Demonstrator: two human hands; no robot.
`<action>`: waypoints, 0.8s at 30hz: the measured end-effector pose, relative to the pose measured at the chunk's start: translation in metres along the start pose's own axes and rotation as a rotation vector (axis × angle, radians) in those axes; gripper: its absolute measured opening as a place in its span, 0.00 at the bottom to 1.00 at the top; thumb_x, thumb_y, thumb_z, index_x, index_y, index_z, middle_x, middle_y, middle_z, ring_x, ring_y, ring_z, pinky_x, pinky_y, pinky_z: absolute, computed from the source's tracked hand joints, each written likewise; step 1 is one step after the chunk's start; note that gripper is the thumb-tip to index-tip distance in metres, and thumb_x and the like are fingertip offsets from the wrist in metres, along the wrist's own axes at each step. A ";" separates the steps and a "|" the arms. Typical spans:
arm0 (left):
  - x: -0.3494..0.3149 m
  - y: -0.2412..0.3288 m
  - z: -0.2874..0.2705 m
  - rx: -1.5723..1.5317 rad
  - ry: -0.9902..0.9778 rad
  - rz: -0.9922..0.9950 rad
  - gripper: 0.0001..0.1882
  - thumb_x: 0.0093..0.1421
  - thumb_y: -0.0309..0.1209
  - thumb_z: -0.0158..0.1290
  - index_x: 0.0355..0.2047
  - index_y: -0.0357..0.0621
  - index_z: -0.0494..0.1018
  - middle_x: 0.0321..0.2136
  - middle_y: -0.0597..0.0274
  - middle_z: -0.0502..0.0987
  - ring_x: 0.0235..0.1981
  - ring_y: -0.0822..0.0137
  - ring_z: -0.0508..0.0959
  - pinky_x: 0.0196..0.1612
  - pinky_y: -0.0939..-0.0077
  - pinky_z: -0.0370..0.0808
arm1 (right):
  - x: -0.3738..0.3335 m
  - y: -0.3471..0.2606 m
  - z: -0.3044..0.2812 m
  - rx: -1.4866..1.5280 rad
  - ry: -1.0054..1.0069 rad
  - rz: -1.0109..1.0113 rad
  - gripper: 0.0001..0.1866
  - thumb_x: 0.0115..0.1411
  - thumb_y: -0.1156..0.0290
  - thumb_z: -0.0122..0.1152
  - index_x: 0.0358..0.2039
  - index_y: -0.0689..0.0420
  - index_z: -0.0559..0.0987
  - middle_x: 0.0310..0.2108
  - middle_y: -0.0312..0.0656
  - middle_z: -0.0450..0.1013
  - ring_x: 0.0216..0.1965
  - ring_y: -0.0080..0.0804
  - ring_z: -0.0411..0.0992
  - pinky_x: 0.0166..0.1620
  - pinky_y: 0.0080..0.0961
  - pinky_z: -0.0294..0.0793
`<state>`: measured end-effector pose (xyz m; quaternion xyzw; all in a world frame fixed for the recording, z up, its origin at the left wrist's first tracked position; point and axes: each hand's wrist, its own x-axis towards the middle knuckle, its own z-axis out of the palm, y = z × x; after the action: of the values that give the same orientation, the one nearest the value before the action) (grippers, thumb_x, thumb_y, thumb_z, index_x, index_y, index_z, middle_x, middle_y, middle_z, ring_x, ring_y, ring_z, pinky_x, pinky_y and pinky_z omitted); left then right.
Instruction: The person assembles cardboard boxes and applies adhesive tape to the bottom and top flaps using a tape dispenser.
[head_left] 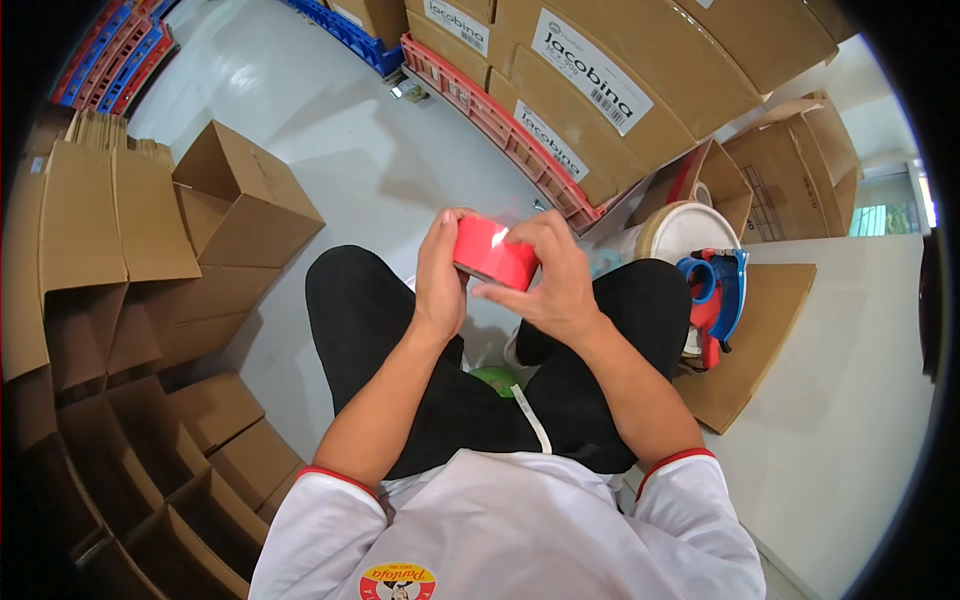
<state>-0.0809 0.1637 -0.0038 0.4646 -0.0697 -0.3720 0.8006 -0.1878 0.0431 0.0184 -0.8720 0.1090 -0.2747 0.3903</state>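
Observation:
Between my two hands, above my knees, is a roll of shiny red tape (492, 252). My left hand (440, 275) grips its left side, the thumb and fingers pressed along the edge. From the right, my right hand (553, 270) curls round the roll, fingertips on its top and thumb underneath. Whether a loose end of tape is lifted I cannot tell. To the right of my right knee, a tape dispenser (715, 300) in red and blue rests against a round white bucket (690, 235).
Open cardboard boxes (140, 450) are stacked at my left, with another open box (245, 200) beyond them. Labelled cartons (590, 80) stand on a red crate base (500, 130) ahead. A flat cardboard sheet (760, 340) leans by the white wall (850, 400) at right.

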 end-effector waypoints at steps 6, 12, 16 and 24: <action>0.004 0.009 -0.018 0.024 0.033 0.128 0.15 0.73 0.34 0.40 0.38 0.37 0.73 0.36 0.57 0.76 0.38 0.66 0.76 0.48 0.72 0.72 | 0.000 -0.004 0.009 0.139 -0.030 -0.093 0.36 0.40 0.56 0.84 0.45 0.56 0.74 0.37 0.44 0.73 0.31 0.40 0.73 0.34 0.34 0.76; 0.004 0.008 -0.021 0.051 0.007 0.127 0.14 0.72 0.33 0.40 0.39 0.37 0.72 0.38 0.55 0.75 0.44 0.63 0.77 0.53 0.67 0.71 | 0.000 -0.002 0.008 0.052 -0.111 -0.092 0.37 0.40 0.62 0.87 0.47 0.57 0.73 0.38 0.43 0.75 0.30 0.37 0.74 0.33 0.29 0.76; 0.004 0.009 -0.021 0.146 0.004 0.180 0.14 0.71 0.33 0.40 0.39 0.36 0.72 0.37 0.54 0.76 0.43 0.63 0.77 0.53 0.67 0.72 | 0.000 -0.004 0.007 0.033 -0.102 -0.109 0.36 0.42 0.61 0.86 0.47 0.58 0.74 0.38 0.44 0.76 0.32 0.38 0.75 0.34 0.29 0.77; 0.000 0.012 -0.016 0.455 0.042 0.264 0.14 0.70 0.31 0.42 0.35 0.35 0.74 0.34 0.58 0.78 0.40 0.67 0.76 0.50 0.72 0.71 | 0.002 -0.011 0.006 -0.015 -0.157 -0.058 0.33 0.46 0.59 0.80 0.51 0.53 0.75 0.30 0.43 0.76 0.31 0.45 0.76 0.35 0.38 0.76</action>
<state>-0.0673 0.1781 -0.0030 0.6272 -0.1949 -0.2295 0.7183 -0.1837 0.0535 0.0243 -0.8966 0.0550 -0.2156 0.3830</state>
